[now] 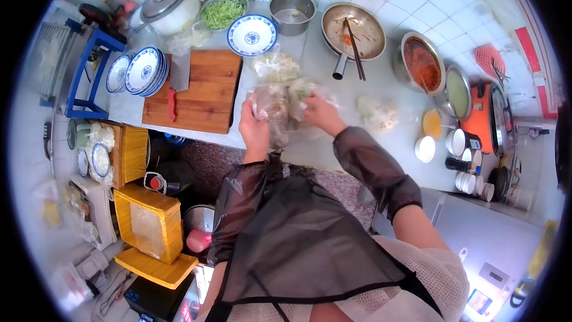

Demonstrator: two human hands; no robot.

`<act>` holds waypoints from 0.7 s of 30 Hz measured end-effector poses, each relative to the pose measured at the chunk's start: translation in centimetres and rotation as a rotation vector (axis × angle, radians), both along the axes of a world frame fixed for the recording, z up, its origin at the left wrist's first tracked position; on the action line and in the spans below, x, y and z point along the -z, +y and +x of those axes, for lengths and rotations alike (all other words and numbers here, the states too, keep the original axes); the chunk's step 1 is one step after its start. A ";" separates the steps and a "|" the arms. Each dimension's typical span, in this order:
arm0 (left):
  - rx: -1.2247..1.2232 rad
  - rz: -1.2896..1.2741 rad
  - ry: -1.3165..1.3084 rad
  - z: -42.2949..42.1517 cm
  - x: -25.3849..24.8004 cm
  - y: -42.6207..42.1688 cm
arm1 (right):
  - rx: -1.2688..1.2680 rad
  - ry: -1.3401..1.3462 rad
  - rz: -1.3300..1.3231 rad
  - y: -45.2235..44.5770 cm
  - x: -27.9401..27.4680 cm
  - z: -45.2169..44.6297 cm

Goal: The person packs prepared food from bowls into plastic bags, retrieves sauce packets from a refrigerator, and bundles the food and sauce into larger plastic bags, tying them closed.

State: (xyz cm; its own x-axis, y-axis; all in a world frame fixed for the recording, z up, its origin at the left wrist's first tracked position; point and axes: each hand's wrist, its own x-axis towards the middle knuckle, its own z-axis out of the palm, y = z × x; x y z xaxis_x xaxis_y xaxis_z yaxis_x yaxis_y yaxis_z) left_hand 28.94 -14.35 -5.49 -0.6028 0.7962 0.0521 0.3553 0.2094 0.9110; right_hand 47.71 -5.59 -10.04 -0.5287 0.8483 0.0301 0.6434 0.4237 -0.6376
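Two hands, the left (255, 131) and the right (325, 115), are flanking a filled plastic bag (271, 106) by the counter's (390, 155) front edge.

Nearest the body, the bag is lying just right of the left palm, its long axis running roughly front to back; the left hand is the nearer one, gripping the bag's side with thumb and fingers closed. The right hand is resting bent fingers at a second clear bag (298, 90), greenish inside, just right of the first; blur is hiding whether they are pinching or only touching. Farther on, the first bag's far end is pointing towards a third bag (279, 68) with pale contents, and beyond it the blue-patterned bowl (252, 34); which end is its mouth, I cannot tell.
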 end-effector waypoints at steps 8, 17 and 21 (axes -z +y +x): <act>0.308 -0.120 0.411 4.2 2.9 2.0 | 0.354 0.187 -0.187 3.8 0.6 4.1; 0.378 -0.191 0.072 4.9 3.0 2.8 | 0.323 0.144 -0.099 1.1 -1.8 4.2; 0.284 0.018 0.124 4.9 3.2 2.3 | 0.052 -0.093 0.337 -3.1 -3.1 0.2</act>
State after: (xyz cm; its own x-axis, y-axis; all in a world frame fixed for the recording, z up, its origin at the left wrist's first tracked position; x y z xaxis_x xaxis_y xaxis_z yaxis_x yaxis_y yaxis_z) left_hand 33.80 -12.09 -8.70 -0.3449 0.9300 0.1268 0.5057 0.0703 0.8598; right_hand 47.87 -8.68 -6.99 -0.4990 0.8246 0.2667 0.7182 0.5657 -0.4052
